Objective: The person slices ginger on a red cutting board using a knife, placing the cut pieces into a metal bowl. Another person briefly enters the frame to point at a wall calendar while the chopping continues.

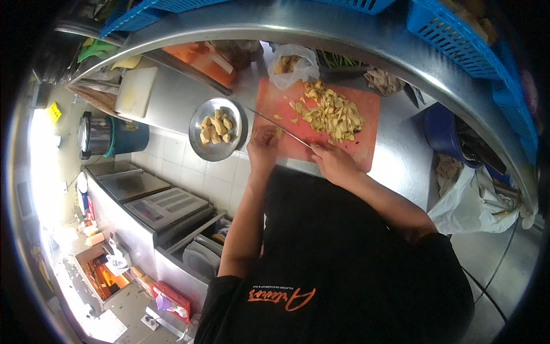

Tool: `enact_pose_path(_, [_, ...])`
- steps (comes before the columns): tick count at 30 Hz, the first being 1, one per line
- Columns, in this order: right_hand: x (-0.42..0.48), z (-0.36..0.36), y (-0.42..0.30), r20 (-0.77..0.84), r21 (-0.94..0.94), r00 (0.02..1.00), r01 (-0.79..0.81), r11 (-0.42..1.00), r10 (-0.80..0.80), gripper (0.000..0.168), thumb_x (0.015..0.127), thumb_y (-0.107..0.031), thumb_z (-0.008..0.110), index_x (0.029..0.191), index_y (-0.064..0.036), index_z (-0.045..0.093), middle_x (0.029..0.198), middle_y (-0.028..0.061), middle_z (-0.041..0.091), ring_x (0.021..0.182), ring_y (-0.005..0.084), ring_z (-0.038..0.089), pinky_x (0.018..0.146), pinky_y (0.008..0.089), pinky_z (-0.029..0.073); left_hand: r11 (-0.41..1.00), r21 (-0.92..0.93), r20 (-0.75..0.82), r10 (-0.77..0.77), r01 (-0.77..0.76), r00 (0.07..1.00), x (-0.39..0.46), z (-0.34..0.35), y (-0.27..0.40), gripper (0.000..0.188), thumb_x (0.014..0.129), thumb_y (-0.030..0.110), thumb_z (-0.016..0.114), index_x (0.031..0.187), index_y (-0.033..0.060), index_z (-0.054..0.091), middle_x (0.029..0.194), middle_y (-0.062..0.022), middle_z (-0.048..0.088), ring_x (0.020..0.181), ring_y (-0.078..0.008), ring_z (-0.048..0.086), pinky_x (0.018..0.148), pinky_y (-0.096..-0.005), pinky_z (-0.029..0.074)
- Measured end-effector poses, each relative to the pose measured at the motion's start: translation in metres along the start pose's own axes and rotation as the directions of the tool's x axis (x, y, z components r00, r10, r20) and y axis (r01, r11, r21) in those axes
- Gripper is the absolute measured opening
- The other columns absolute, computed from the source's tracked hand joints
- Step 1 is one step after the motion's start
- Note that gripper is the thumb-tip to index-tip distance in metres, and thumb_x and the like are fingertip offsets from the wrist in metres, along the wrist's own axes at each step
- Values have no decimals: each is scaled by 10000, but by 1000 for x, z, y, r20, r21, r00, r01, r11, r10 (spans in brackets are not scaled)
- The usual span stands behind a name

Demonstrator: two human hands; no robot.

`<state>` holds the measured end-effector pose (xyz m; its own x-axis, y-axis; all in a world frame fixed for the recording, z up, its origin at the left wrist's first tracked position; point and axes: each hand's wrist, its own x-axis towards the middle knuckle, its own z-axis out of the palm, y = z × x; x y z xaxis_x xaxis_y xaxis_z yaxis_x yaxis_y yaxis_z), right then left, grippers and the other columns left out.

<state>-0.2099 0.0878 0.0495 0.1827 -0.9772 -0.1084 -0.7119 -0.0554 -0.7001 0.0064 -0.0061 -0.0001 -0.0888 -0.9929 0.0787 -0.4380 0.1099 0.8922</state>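
My right hand [337,162] grips a long-bladed knife [285,131], its blade pointing to the upper left across the red cutting board [367,150]. At the board's left edge my left hand [262,148] has its fingers curled around what looks like a piece of ginger [277,132], mostly hidden by the fingers. A heap of ginger peelings and scraps [333,114] covers the board's upper middle. To the left, peeled ginger chunks [215,127] lie in a round metal bowl [197,146]. A clear plastic bag [296,77] with more ginger-like pieces [287,64] overlaps the board's far edge.
A steel shelf edge [275,32] with blue plastic baskets [455,43] curves over the counter. An orange container [206,64] and a white cutting board [137,92] sit at left. A crumpled cloth [383,81] and dark blue bucket [444,133] are at right.
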Motion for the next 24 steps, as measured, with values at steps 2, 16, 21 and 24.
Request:
enact_pose_path(2, [4,-2,-2,-39,-1,999,20,1000,-20,306,1007,-161,497,1214,46,585,1023,277,671,955,456,668,820,541,531,998,-24,15,-51,52,999,1,0,-11,252,829,-70,710,1073,-11,682,959,-94,707,843,-151,705,726,-278,556])
enact_pose_path(16, [33,-14,-18,57,-96,997,-40,995,46,336,975,-144,573,1270,13,600,1062,267,670,984,442,647,843,509,523,1000,-22,-8,0,0,1000,1,3,-18,210,837,-41,719,1042,-13,682,930,-97,694,808,-163,706,696,-278,552])
enact_pose_path(21, [17,-18,-16,21,48,999,-46,998,45,349,975,-144,573,1275,31,598,1124,275,668,1014,440,654,885,495,526,999,-17,-37,-33,32,999,1,6,-12,202,811,14,758,1003,12,694,932,-125,690,799,-221,722,707,-324,576])
enact_pose_path(24, [-6,-20,-20,27,20,998,-60,998,59,355,977,-144,569,1275,46,597,1143,272,667,1034,438,652,905,495,523,1000,-8,-74,-8,8,997,-1,9,-5,201,808,28,764,993,16,685,922,-124,685,784,-226,715,697,-333,575])
